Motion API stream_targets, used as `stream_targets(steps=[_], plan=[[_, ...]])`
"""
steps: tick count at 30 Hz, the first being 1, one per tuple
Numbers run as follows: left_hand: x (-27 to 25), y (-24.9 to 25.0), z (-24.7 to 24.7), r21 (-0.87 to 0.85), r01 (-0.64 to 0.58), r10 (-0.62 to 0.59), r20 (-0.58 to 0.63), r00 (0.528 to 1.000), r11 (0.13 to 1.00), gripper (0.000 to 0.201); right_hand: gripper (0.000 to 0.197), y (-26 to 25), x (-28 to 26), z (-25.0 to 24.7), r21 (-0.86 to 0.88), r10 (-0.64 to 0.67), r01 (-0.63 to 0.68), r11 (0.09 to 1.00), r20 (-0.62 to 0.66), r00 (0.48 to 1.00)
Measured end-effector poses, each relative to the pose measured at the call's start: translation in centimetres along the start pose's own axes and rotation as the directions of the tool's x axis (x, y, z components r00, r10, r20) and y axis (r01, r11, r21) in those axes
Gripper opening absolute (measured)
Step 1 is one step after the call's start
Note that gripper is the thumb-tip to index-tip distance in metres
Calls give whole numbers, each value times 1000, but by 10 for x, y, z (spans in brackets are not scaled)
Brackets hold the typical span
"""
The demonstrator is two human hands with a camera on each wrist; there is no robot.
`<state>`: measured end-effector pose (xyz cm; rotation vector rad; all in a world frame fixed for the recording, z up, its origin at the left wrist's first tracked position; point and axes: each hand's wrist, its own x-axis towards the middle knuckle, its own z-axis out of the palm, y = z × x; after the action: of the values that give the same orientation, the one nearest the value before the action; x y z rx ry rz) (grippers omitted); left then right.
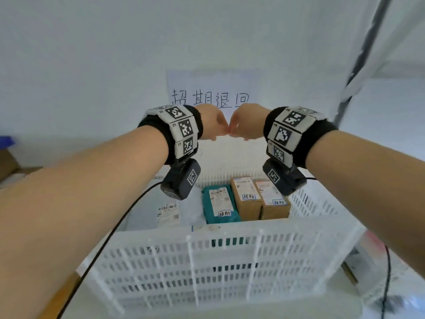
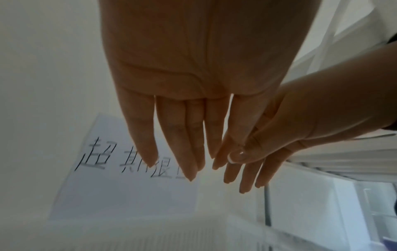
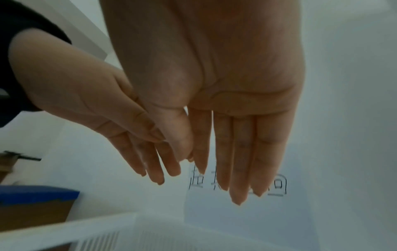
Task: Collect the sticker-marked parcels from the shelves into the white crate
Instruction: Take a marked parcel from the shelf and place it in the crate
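The white slatted crate (image 1: 230, 229) stands in front of me. Inside it lie a green parcel (image 1: 218, 203), two brown boxes (image 1: 246, 199) (image 1: 274, 204), each with a small handwritten sticker, and a white bag parcel (image 1: 167, 210). My left hand (image 1: 210, 125) and right hand (image 1: 245, 123) hover side by side above the crate's far edge, thumbs touching. Both wrist views show straight, flat fingers (image 2: 178, 139) (image 3: 240, 152) holding nothing.
A white paper sign (image 1: 213, 93) with handwritten characters hangs on the wall behind the crate. A metal shelf upright (image 1: 365, 49) rises at the right. Cardboard boxes (image 1: 9, 166) sit at the far left. Black cables (image 1: 110, 236) trail from both wrist cameras.
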<state>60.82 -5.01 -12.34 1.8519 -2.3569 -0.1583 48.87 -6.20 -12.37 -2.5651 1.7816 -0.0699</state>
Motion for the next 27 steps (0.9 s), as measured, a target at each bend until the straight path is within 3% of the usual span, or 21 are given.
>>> stream_targets(steps=[5, 14, 23, 27], plan=[[-53, 20, -24, -6, -113, 112, -90, 990, 994, 32, 32, -16, -72, -25, 84, 108, -103, 991, -64, 992], [-111, 95, 32, -72, -271, 278, 105, 955, 960, 31, 29, 21, -209, 13, 188, 361, -361, 913, 39, 932], [-133, 256, 89, -121, -520, 534, 212, 819, 846, 31, 28, 125, -340, 38, 169, 571, -571, 803, 58, 819], [-135, 350, 118, -125, -597, 607, 257, 752, 793, 31, 34, 193, -404, 42, 44, 615, -620, 783, 94, 783]])
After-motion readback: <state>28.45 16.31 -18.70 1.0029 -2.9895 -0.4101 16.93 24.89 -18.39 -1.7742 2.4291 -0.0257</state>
